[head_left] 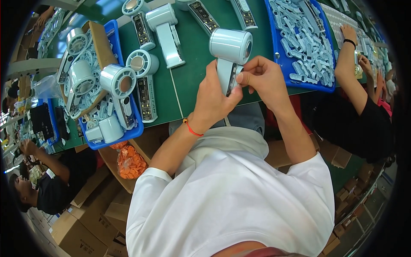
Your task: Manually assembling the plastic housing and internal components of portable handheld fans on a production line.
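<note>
A light-blue handheld fan (231,45), with a drum-shaped head and a straight handle, is tilted up over the near edge of the green table. Around its handle my left hand (212,96) is closed, with the thumb on the near side. My right hand (267,81) pinches at the handle's right side, where a dark strip of the inside shows. Whatever sits between those fingertips is too small and covered to make out. Beyond my hands lie more fans, such as one with its handle's circuit board bare (147,98) and another lying with its casing side up (168,36).
At the right, a blue tray (278,64) holds many small light-blue handle covers. A blue tray (138,124) at the left bears a carton (105,45) and several fans. Orange parts in a bag (130,162) are below the table edge. Co-workers sit on both sides.
</note>
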Motion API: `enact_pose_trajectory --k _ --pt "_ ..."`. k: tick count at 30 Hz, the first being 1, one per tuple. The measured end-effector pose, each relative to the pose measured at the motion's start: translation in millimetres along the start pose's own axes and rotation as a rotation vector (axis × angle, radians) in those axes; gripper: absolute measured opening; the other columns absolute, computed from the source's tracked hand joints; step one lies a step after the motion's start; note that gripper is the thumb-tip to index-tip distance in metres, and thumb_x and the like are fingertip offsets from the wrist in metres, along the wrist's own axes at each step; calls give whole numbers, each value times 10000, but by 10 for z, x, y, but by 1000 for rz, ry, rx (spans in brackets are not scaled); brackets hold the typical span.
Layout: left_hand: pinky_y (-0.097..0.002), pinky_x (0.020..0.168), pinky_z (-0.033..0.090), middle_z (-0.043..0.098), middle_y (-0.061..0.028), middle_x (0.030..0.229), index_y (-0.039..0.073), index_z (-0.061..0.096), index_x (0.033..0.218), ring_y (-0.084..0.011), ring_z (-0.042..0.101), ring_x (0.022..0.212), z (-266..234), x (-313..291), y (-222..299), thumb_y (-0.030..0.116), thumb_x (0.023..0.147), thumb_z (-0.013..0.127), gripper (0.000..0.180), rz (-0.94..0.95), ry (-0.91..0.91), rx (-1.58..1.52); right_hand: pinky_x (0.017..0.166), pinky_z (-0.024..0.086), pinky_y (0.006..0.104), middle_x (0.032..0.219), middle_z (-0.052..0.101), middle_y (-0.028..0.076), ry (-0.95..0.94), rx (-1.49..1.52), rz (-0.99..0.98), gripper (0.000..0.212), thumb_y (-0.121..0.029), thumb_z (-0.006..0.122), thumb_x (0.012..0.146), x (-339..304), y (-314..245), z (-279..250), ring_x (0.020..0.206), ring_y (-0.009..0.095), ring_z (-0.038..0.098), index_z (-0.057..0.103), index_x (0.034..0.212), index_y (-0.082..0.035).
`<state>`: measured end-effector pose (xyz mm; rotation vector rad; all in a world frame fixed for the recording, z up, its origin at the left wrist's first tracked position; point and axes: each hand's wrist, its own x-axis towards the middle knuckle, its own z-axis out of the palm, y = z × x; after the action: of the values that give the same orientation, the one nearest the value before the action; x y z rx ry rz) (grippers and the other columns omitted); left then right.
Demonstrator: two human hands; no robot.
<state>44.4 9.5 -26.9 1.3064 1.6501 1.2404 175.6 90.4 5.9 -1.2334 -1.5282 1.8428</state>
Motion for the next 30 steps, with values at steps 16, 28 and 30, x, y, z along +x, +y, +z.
enact_pose_trajectory --k 16,28,30 --pt "-285 563 494 569 -115 846 -47 243 1316 -156 580 624 -175 31 -2 161 786 575 660 -188 -247 -534 798 490 307 1070 568 90 -181 409 -51 580 -372 673 808 9 227 150 949 167 578 474 1181 25" --pt "-369 729 500 561 -186 1020 -28 171 1365 -257 613 837 -154 26 -70 110 770 587 739 41 -268 -180 856 461 332 1095 578 116 -139 123 -227 615 -336 687 801 1 283 228 981 198 577 448 1236 28" --pt "-346 829 461 545 -132 1078 -12 139 1402 -234 582 917 -97 -11 -29 58 734 653 846 93 -263 -254 933 406 339 1151 560 125 -177 49 -134 666 -331 696 780 15 240 157 1052 213 544 419 1274 19"
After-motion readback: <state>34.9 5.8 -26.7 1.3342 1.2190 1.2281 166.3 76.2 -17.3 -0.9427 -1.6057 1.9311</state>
